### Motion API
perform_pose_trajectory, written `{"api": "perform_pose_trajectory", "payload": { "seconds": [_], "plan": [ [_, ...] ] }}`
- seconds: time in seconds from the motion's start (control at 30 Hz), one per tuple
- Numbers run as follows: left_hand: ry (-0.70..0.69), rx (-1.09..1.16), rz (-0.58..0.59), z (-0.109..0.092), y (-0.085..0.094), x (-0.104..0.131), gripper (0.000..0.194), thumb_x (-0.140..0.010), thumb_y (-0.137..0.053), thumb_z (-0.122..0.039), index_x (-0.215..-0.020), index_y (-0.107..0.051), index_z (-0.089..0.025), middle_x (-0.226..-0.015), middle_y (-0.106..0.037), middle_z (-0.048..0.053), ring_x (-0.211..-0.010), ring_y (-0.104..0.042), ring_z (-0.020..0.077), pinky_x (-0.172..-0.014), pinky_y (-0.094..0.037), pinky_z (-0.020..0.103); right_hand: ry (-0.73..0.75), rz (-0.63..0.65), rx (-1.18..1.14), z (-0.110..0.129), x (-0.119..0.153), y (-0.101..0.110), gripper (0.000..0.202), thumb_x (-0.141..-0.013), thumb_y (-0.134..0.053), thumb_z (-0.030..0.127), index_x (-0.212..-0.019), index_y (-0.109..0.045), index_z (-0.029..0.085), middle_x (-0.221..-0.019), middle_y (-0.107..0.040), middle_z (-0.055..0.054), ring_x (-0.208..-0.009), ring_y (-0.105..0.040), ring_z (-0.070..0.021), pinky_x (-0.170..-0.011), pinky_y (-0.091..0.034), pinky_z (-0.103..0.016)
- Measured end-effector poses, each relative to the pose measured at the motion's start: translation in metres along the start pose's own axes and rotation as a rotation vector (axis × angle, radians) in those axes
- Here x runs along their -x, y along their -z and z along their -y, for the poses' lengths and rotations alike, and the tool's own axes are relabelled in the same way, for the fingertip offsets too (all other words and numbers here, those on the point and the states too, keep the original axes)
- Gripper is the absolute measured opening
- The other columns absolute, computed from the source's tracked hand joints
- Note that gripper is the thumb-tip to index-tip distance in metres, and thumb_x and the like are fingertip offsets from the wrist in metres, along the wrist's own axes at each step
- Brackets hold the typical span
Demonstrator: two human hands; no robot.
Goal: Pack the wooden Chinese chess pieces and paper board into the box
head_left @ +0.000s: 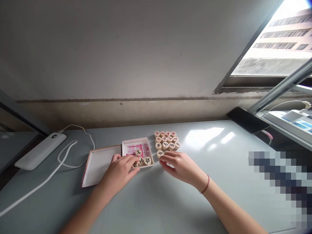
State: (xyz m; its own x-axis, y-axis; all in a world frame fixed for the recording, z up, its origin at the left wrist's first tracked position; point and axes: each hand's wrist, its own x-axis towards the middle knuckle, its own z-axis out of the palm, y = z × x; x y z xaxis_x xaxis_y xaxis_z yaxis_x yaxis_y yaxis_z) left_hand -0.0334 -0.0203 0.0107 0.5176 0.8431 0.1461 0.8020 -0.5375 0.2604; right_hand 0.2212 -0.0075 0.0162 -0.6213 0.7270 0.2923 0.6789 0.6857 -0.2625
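Observation:
My left hand [123, 167] reaches over the front of a small open box [151, 149], its index finger and thumb around a black-marked Chinese chess piece [135, 165]. Beside that piece in the box lie several others with black characters, such as one at the front right corner [147, 160]. On the desk, just right of the box, round wooden pieces stand in neat rows, red-marked ones [162, 133] at the back and black-marked ones [165, 145] in front. My right hand [179, 165] has its fingers curled at the front row, fingertips by a black-marked piece [160, 154]; whatever they hold is hidden.
The box's lid [101, 164] lies open side up, left of the box. Farther left are a white power bank [40, 151] and a white cable [48, 178]. A dark phone [247, 119] leans at the back right, near a white power strip [287, 123]. A wall [122, 65] stands behind the desk.

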Motion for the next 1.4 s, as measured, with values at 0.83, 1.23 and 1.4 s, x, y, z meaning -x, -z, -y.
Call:
{"api": "perform_pose_trajectory", "payload": {
  "seconds": [0.83, 1.23, 1.4],
  "plan": [
    [0.284, 0.836, 0.061, -0.035, 0.012, 0.001, 0.029, -0.092, -0.045, -0.042, -0.099, -0.065, -0.023, -0.086, -0.07, 0.0, -0.083, -0.066, 0.0152, -0.074, -0.052, 0.022, 0.465, -0.484, 0.054, 0.049, -0.009, -0.007, 0.013, -0.084, -0.056, 0.005, -0.088, -0.066, 0.013, -0.087, -0.07, -0.004, -0.078, -0.061, -0.013, -0.063, -0.051, -0.025],
    [0.074, 0.282, -0.125, -0.012, 0.001, -0.001, 0.019, -0.092, -0.044, -0.024, -0.095, -0.063, -0.023, -0.098, -0.067, 0.001, -0.093, -0.062, 0.0175, -0.083, -0.049, 0.03, -0.13, -0.094, 0.282, -0.015, 0.011, 0.013, 0.018, -0.087, -0.042, 0.012, -0.077, -0.056, 0.018, -0.078, -0.057, -0.001, -0.05, -0.045, -0.0081, -0.045, -0.034, -0.024],
    [0.025, 0.19, -0.106, -0.008, -0.003, -0.003, 0.017, -0.089, -0.047, -0.022, -0.095, -0.063, -0.022, -0.097, -0.067, 0.002, -0.089, -0.063, 0.0181, -0.081, -0.049, 0.031, -0.181, 0.035, 0.269, -0.013, 0.01, 0.001, 0.017, -0.085, -0.044, 0.01, -0.078, -0.056, 0.019, -0.08, -0.056, -0.001, -0.045, -0.042, -0.0073, -0.043, -0.03, -0.024]
  ]
}}
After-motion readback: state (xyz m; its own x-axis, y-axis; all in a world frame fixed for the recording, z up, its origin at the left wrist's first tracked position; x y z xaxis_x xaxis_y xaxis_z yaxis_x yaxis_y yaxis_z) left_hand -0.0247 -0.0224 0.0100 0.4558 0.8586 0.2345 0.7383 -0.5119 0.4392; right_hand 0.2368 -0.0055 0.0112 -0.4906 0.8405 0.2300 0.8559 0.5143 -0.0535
